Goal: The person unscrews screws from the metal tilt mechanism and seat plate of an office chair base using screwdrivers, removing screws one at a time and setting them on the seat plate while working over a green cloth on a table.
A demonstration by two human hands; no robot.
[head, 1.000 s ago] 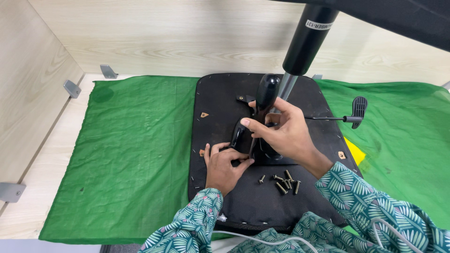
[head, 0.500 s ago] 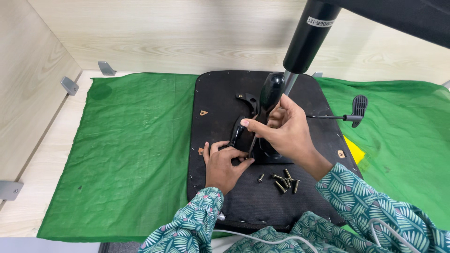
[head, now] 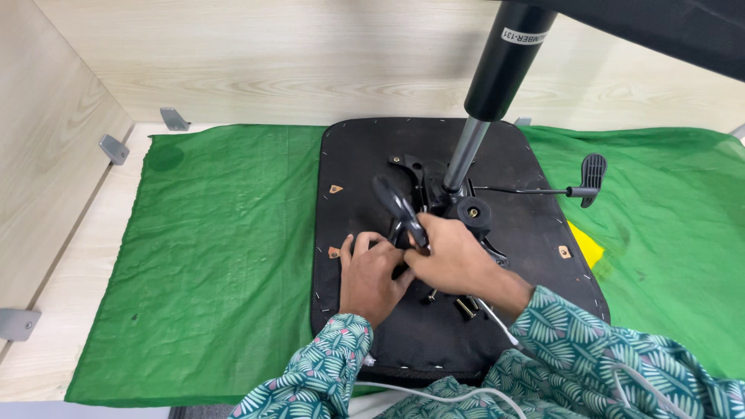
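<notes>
Centrally, an upturned black chair seat pan (head: 365,155) lies on a green cloth (head: 217,248) spread over a light wooden bench (head: 62,264). A black tilt mechanism (head: 442,198) is mounted at the middle of the seat's underside, with a chrome gas-lift column (head: 466,155) rising from it into a black sleeve (head: 508,62). A thin lever with a black paddle handle (head: 591,177) projects from the mechanism toward the right.

The left hand (head: 372,275) rests on the seat underside just in front of the mechanism, fingers curled down; whether it grips anything cannot be told. The right hand (head: 454,260) overlaps it, closed around a black-handled tool (head: 400,213) whose handle tilts up and to the left, its working end hidden between the two hands.

Several loose black screws (head: 464,304) lie on the seat just beside the right wrist. Small tan tags (head: 335,188) mark mounting points. A yellow piece (head: 586,247) shows at the seat's right edge. Metal brackets (head: 112,149) are fixed along the bench's left wall.
</notes>
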